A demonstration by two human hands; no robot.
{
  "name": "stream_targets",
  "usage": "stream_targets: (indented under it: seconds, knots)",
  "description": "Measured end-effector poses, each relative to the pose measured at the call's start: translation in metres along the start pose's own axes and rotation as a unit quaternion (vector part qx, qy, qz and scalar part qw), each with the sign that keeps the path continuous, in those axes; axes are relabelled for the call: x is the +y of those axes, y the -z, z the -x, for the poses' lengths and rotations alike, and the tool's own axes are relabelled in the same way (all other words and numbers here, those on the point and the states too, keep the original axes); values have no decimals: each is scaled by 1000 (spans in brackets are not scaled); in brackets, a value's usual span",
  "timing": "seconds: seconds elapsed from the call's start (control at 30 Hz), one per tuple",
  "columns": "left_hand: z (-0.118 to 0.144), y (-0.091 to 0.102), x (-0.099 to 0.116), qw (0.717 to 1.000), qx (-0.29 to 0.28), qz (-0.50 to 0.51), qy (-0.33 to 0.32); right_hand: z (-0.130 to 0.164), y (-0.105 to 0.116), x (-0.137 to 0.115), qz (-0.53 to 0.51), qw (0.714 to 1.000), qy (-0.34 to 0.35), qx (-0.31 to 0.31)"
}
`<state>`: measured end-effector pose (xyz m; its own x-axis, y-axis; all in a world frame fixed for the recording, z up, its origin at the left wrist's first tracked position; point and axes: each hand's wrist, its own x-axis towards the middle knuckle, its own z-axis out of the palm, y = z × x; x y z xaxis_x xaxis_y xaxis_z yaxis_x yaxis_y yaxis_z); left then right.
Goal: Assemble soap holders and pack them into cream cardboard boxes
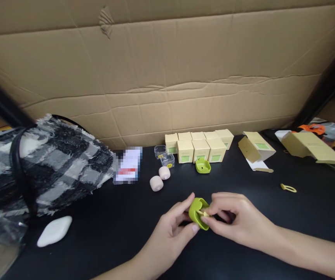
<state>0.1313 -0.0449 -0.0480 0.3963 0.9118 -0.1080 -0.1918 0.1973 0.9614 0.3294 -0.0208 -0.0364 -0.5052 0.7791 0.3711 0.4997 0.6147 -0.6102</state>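
My left hand (pixel 170 237) grips a small lime-green cup-shaped case (pixel 195 210) by its side, thumb on the near rim and fingers behind it. The case is tilted with its scalloped opening towards my right hand (pixel 237 217). Thumb and fingertips of that hand pinch a small pale yellow strap piece (pixel 204 213), whose thin end reaches inside the case. My fingers partly hide this piece. A similar yellow loop strap (pixel 288 188) lies alone on the table to the right. Another lime-green case (pixel 203 166) sits in front of the boxes.
Several cream boxes (pixel 201 151) stand at the back, with opened boxes (pixel 257 146) further right. Two pale pink rounded pieces (pixel 156 183) and clear plastic containers (pixel 167 160) are left of them. A white flat object (pixel 54 231) and a checked fabric bag (pixel 65 163) lie left on the black table.
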Motion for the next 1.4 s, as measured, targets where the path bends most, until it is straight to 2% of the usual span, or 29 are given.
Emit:
stream_targets:
  seconds: [0.17,0.47,0.7,0.83,1.2,1.33,1.4]
  knots:
    - [1,-1,-1,1000,5,-15,22,1,-2,-2,16,999,-29,-11]
    - [2,-3,4,995,12,-93,19,1,-2,-3,22,999,-29,-33]
    - [0,-4,3,998,52,-15,34,1,3,-6,7,999,-7,-51]
    - [0,-5,4,998,59,28,20,0,5,-7,-36,998,19,-38]
    - [-1,-6,5,997,56,18,42,0,0,-7,-24,999,-3,-43]
    - [0,-6,7,998,46,28,24,0,-2,-4,-64,997,-29,-24]
    - [-2,-7,9,997,59,48,5,-1,-2,-3,-95,994,-49,-6]
